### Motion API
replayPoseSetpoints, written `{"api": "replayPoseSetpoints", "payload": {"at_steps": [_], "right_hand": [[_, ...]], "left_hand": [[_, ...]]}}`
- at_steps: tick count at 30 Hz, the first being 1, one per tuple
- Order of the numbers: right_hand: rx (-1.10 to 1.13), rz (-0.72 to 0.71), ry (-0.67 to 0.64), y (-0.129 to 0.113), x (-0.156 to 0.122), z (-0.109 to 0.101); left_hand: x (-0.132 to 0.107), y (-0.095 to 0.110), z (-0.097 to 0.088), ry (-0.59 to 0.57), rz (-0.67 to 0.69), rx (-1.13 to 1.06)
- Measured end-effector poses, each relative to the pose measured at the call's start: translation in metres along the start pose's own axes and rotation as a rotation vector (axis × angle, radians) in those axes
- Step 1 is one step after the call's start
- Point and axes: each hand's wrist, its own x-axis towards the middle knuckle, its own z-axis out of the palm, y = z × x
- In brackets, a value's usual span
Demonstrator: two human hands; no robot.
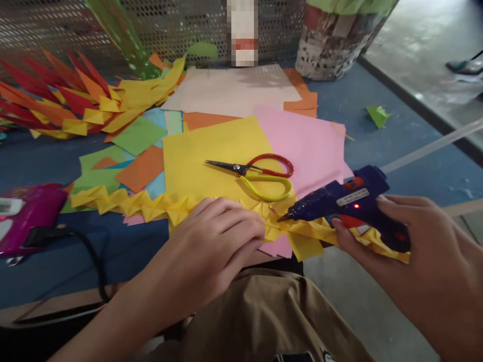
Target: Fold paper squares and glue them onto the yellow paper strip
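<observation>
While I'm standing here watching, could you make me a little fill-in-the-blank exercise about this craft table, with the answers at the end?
1. The right hand holds a glue gun whose small lit light is ____.
2. The left hand rests on a folded-paper strip coloured ____.
3. The tips of the scissors point to the picture's ____ side.
4. The lone paper scrap beyond the pink sheet is ____.

Missing words: red; yellow; left; green.
</observation>
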Motion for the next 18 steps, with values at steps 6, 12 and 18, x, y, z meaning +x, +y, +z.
{"api": "replayPoseSetpoints", "payload": {"at_steps": [6, 12, 18], "right_hand": [[-0.087, -0.091, -0.018, -0.0108, 0.0042, -0.0093], [-0.072, -0.057, -0.007, -0.0107, 0.0026, -0.008], [-0.07, -0.012, 0.005, -0.0073, -0.0031, -0.0062]], "left_hand": [[0.0011, -0.0001, 0.0007, 0.013, -0.003, 0.011], [-0.0002, 0.0015, 0.001, 0.028, -0.007, -0.019], [0.0007, 0.0024, -0.0001, 0.028, -0.003, -0.014]]}}
